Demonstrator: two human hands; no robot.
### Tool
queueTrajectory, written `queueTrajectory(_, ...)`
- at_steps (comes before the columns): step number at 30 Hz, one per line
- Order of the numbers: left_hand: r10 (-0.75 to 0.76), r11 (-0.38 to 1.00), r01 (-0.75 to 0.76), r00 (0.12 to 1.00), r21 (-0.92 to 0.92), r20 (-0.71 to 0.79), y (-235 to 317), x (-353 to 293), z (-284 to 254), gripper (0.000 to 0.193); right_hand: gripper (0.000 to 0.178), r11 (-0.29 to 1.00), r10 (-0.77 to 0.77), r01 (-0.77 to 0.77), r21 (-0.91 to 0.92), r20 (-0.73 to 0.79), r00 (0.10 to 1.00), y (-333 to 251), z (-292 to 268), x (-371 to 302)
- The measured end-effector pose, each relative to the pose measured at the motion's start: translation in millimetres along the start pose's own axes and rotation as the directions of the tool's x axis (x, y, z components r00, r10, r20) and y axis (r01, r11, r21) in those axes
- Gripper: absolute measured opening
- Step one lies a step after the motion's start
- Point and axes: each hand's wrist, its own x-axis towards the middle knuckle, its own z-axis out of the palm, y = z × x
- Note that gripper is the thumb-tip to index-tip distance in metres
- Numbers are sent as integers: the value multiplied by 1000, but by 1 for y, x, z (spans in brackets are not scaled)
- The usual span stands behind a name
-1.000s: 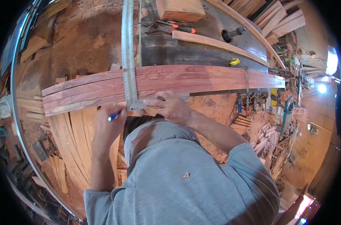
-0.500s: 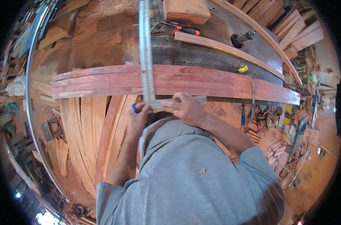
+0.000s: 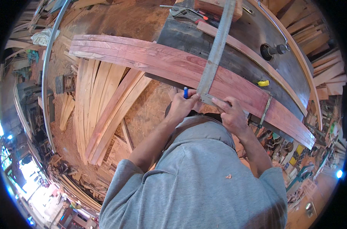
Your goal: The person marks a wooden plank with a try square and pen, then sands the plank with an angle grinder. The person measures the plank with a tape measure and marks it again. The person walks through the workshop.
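Note:
Several reddish planks [image 3: 143, 53] lie side by side across the bench. A metal carpenter's square [image 3: 216, 49] rests over them, its long blade crossing to the far side. At the near edge, my left hand [image 3: 180, 107] pinches a blue pen [image 3: 185, 92], its fingertips by the square's corner. My right hand [image 3: 234, 116] is closed on the short arm of the square, index finger stretched along it. Right of that hand, a clamp [image 3: 265, 110] spans the planks. The pen's tip is hidden.
A dark metal bench top [image 3: 249, 42] carries a long thin strip of wood [image 3: 253, 57], a yellow object [image 3: 263, 83] and a wood block [image 3: 207, 5]. Pale boards [image 3: 93, 103] lie at the left below the planks. A metal rail [image 3: 47, 76] runs along the left side.
The square has shifted right along the planks, nearer the clamp, and both hands have gone with it. My view has turned, so the planks now slope down to the right.

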Motion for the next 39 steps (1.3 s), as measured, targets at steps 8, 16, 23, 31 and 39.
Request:
queueTrajectory(8,-44,997,42,999,67,23,11,-3,9,23,31,999,-27,26,-19,-54,998,5,-5,-2)
queueTrajectory(16,-42,995,37,997,93,58,5,2,4,23,31,999,-4,1,-44,-66,998,0,-5,2)
queueTrajectory(23,-33,998,29,997,61,68,2,4,3,22,18,1000,17,-18,-24,-72,997,1,2,-4)
queueTrajectory(31,-52,997,48,996,59,71,3,4,3,20,29,997,19,-23,-76,-58,998,-3,-4,4)
queueTrajectory(39,-91,975,72,993,209,80,12,2,-4,20,29,997,17,-22,-71,-72,997,-2,-1,4)
